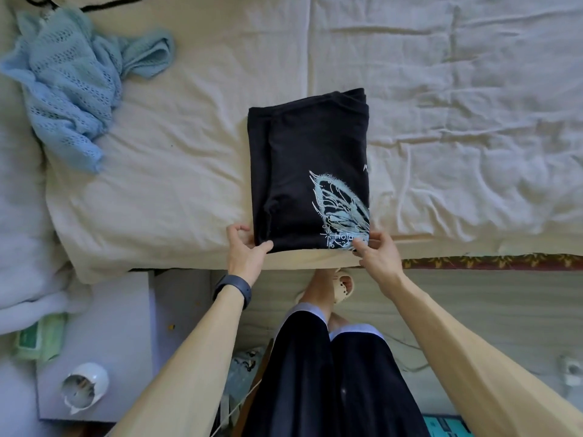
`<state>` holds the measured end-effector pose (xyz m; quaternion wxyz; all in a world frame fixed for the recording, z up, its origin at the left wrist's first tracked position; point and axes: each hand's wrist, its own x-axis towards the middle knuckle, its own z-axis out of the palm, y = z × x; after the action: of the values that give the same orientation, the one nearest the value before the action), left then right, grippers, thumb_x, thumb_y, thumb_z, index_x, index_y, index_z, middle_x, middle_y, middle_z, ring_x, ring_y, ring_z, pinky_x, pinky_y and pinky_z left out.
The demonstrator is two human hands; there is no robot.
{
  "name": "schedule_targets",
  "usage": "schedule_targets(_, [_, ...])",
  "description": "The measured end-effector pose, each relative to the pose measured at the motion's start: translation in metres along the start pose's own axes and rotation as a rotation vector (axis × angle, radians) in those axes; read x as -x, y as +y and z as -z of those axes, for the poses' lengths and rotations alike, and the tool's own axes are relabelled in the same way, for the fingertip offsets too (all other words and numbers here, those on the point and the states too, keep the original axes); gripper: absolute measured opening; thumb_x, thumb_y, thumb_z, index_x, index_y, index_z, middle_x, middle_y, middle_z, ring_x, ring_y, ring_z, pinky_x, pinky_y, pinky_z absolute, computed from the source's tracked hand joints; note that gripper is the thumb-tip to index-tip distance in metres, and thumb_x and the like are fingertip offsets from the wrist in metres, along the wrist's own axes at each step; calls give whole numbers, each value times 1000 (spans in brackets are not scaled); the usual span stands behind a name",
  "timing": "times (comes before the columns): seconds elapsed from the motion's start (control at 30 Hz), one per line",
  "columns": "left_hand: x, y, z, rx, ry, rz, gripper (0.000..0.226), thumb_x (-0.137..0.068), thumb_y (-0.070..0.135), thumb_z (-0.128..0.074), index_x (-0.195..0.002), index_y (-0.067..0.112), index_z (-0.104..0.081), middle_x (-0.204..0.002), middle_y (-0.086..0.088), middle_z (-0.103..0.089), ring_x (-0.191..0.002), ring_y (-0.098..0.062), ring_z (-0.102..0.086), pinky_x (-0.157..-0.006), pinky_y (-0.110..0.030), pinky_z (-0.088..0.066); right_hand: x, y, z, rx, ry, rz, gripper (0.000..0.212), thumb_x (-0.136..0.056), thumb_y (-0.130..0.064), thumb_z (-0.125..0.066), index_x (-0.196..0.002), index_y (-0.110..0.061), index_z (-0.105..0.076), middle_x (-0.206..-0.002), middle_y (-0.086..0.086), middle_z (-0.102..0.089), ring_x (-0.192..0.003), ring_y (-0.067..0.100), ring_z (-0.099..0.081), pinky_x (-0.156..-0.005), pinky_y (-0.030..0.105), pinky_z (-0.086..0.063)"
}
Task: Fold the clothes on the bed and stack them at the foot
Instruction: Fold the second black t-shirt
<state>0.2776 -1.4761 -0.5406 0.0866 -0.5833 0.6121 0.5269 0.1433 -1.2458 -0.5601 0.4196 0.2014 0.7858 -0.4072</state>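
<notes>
A black T-shirt (303, 165) with a pale blue butterfly print lies folded into a long rectangle on the cream sheet (189, 171), its near end at the bed's edge. My left hand (244, 252) pinches the near left corner of it, thumb on top. At the near right corner my right hand (377, 252) pinches the printed edge. A crumpled light blue knit top (72, 77) lies unfolded at the far left of the bed.
The bed's near edge (315, 263) runs just under my hands, with my legs and a sandalled foot (340, 287) below it. A white bedside surface (104, 326) at lower left carries a white round object (83, 387) and green packets (38, 335). A white pillow (19, 247) lies left.
</notes>
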Motion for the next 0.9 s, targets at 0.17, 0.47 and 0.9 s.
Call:
schedule_targets(0.17, [7, -6, -5, -67, -40, -69, 25, -89, 44, -70, -105, 39, -51, -107, 16, -61, -98, -6, -61, -80, -26, -48, 6, 4, -6, -97, 7, -31, 30, -94, -34, -72, -113, -18, -55, -109, 5, -71, -91, 14, -73, -56, 21, -53])
schedule_targets(0.47, [0, -19, -6, -19, 19, 61, 28, -99, 45, -54, -86, 23, -66, -92, 0, -72, -89, -18, -70, -78, -35, -52, 2, 5, 0, -115, 4, -42, 14, -103, -29, -61, -97, -16, -60, -96, 0, -71, -71, 2, -73, -62, 23, -53])
schedule_targets(0.9, [45, -5, 12, 416, 48, 93, 27, -94, 10, -67, -85, 19, -43, -92, -9, -59, -66, -17, -68, -60, -23, -53, 55, 0, 17, -339, 145, 38, 19, -95, -22, -72, -101, -23, -54, -83, 4, -74, -71, 16, -74, -62, 24, -55])
